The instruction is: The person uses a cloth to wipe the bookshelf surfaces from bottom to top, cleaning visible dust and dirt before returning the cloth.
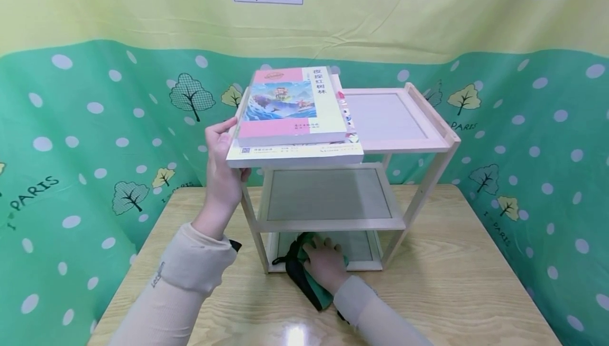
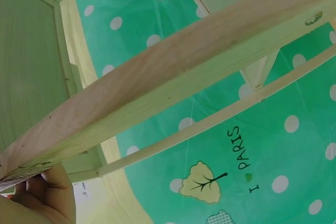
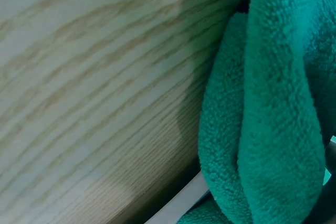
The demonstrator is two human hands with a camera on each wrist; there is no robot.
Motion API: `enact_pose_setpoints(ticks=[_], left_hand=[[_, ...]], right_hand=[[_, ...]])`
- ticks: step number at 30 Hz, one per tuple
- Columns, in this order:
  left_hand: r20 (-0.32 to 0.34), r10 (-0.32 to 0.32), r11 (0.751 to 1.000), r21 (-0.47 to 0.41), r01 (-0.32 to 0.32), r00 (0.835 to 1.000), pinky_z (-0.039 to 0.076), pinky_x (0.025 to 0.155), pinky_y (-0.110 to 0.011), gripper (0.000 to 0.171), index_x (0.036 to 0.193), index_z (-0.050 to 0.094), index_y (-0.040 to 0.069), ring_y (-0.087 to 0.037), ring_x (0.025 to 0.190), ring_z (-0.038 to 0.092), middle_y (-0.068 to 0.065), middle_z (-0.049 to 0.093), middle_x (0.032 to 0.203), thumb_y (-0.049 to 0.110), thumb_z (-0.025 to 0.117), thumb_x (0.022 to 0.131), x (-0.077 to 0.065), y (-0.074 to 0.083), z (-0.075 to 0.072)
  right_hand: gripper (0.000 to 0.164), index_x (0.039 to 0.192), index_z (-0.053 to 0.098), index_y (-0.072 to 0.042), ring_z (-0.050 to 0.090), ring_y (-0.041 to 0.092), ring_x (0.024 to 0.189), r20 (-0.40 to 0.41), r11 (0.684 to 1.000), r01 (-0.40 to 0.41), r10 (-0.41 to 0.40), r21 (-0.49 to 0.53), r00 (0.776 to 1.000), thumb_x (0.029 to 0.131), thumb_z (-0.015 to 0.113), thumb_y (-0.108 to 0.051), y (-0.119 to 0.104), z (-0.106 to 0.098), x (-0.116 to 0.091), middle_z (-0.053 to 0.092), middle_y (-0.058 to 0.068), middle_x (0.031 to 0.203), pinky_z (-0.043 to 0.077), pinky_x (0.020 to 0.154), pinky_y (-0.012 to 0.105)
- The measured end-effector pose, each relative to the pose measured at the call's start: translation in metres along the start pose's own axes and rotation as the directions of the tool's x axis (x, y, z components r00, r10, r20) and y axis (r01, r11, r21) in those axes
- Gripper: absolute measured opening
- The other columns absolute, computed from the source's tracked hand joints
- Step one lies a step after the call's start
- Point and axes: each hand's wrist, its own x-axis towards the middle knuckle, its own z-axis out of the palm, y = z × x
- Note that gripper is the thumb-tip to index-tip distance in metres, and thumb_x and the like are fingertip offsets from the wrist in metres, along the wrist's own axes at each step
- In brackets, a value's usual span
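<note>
A three-tier pale wooden shelf (image 1: 428, 176) stands on the table. Two stacked books (image 1: 295, 118) lie on the left half of its top tier, a pink and blue one over a wider white one. My left hand (image 1: 223, 150) grips the stack's left edge, thumb on top and fingers underneath. The left wrist view shows those fingers (image 2: 44, 195) under a wooden rail (image 2: 173, 77). My right hand (image 1: 325, 261) is at the front of the bottom tier, fingers curled over a bunched green cloth (image 1: 316, 290). Folds of the green cloth (image 3: 268, 124) fill the right wrist view beside the wood.
The wooden table (image 1: 452, 282) runs forward on both sides of the shelf. The middle tier (image 1: 328, 195) and the right half of the top tier (image 1: 387, 118) are bare. A green spotted curtain (image 1: 85, 139) hangs close behind and to both sides.
</note>
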Motion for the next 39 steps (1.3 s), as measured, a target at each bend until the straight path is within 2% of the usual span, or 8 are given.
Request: enact_pose_setpoints(ticks=[18, 39], left_hand=[[-0.005, -0.007, 1.000, -0.005, 0.007, 1.000, 0.028, 0.038, -0.024, 0.048, 0.135, 0.036, 0.010, -0.012, 0.041, 0.031, 0.003, 0.049, 0.063, 0.037, 0.022, 0.098, -0.001, -0.001, 0.002], [-0.018, 0.025, 1.000, -0.013, -0.025, 1.000, 0.026, 0.037, -0.023, 0.048, 0.133, 0.038, 0.010, -0.011, 0.039, 0.030, 0.004, 0.052, 0.065, 0.040, 0.024, 0.098, 0.000, -0.002, 0.001]], right_hand=[[0.036, 0.125, 0.067, -0.013, 0.059, 0.041, 0.111, -0.020, 1.000, -0.001, 0.002, 0.026, 1.000, 0.090, 0.066, -0.025, 0.007, -0.003, -0.007, 0.060, 0.019, 0.132, 0.050, 0.080, 0.053], [0.035, 0.124, 0.068, -0.016, 0.060, 0.037, 0.106, -0.040, 1.000, -0.007, 0.008, 0.008, 0.999, 0.090, 0.066, -0.024, 0.014, -0.003, -0.011, 0.062, 0.016, 0.128, 0.050, 0.081, 0.052]])
